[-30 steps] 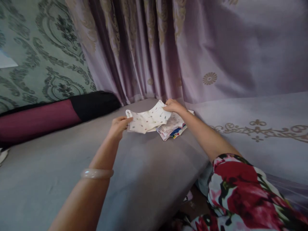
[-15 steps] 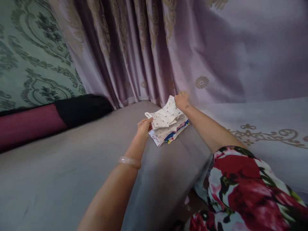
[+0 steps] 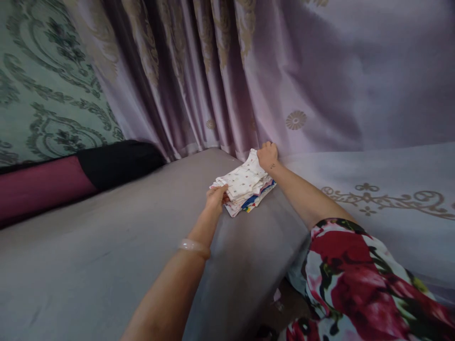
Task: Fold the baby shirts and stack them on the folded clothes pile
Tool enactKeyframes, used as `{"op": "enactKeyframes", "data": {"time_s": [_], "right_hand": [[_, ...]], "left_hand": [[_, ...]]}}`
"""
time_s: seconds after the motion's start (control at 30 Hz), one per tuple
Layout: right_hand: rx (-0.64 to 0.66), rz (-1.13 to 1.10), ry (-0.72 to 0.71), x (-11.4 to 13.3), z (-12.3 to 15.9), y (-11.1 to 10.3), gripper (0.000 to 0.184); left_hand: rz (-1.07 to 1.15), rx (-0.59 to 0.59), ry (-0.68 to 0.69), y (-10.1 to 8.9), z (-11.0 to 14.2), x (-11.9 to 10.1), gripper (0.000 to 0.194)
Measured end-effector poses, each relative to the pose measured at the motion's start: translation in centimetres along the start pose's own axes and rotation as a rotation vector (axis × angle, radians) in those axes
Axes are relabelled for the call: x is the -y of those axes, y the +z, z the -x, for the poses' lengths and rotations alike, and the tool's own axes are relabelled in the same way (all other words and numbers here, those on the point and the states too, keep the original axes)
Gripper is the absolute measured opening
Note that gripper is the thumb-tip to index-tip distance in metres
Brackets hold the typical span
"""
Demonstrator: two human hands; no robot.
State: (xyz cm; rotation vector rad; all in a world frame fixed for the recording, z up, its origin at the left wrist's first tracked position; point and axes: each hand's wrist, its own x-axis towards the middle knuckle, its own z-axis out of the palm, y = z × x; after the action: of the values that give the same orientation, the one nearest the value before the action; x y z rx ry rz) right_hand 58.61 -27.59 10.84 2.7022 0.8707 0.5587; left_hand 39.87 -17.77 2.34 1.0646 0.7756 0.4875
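A white folded garment (image 3: 245, 179) with small scattered prints lies on top of a stack of folded clothes (image 3: 250, 202), whose lower layers show white, pink, blue and yellow edges. My left hand (image 3: 216, 195) pinches the garment's near left corner, its thumb on top and the other fingers partly hidden. At the far right end, my right hand (image 3: 268, 155) is closed on the garment's edge with the fingers curled. The stack rests on a grey bed surface.
The grey sheet (image 3: 106, 246) spreads left and in front. A maroon and black bolster (image 3: 85, 173) lies along the patterned green wall (image 3: 46, 80). Purple curtains (image 3: 220, 85) hang just behind the stack, and their pale lower part continues to the right.
Both hands have lowered the white garment, which was held up above the stack and now lies flatter on it. The view has shifted slightly.
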Motion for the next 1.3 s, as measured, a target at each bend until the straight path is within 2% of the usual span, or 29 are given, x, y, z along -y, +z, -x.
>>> {"op": "enactKeyframes", "data": {"time_s": [0.13,0.2,0.27,0.33,0.37,0.43,0.5,0.57,0.7,0.93,1.03,1.13,1.2,1.3], "right_hand": [[-0.037,-0.025,0.022,0.4,0.6,0.9,0.044],[-0.067,-0.064,0.03,0.7,1.0,1.2,0.045],[-0.08,-0.105,0.019,1.1,1.5,1.5,0.046],[-0.076,-0.152,-0.017,1.5,2.0,1.9,0.044],[-0.069,-0.181,-0.035,1.8,2.1,2.1,0.042],[-0.039,-0.25,-0.047,2.2,2.4,2.8,0.041],[0.003,-0.322,-0.016,2.6,2.6,3.5,0.046],[0.076,-0.392,0.041,2.8,2.7,4.2,0.053],[0.246,-0.504,0.135,2.8,2.9,5.1,0.063],[0.301,-0.506,0.144,2.7,3.2,4.7,0.064],[0.279,-0.5,0.14,3.2,3.5,3.7,0.063],[0.172,-0.48,0.049,4.9,4.2,2.5,0.061],[0.118,-0.477,-0.036,6.4,5.0,1.9,0.06],[0.112,-0.475,-0.099,8.4,6.1,1.8,0.058]], "left_hand": [[-0.143,-0.033,-0.021,-0.4,0.3,0.3,0.019],[-0.221,-0.066,0.031,-0.8,0.3,0.6,0.011],[-0.373,-0.151,0.181,-1.1,0.4,1.0,0.012],[-0.57,-0.224,0.415,-1.3,0.6,1.3,0.021],[-0.674,-0.224,0.541,-1.4,0.7,1.4,0.024],[-0.855,-0.142,0.753,-1.6,1.2,1.7,0.029],[-0.962,-0.023,0.85,-1.7,1.7,2.0,0.033],[-0.979,0.056,0.821,-1.8,2.1,2.3,0.032],[-0.899,0.11,0.68,-2.1,2.3,2.8,0.029],[-0.945,0.153,0.654,-2.4,2.4,2.6,0.034],[-0.941,0.169,0.68,-2.8,2.4,2.6,0.033],[-0.952,0.193,0.713,-3.6,2.4,2.6,0.035],[-1.031,0.196,0.713,-4.5,2.4,2.4,0.039],[-1.191,0.162,0.702,-6.5,2.5,1.9,0.044]]}}
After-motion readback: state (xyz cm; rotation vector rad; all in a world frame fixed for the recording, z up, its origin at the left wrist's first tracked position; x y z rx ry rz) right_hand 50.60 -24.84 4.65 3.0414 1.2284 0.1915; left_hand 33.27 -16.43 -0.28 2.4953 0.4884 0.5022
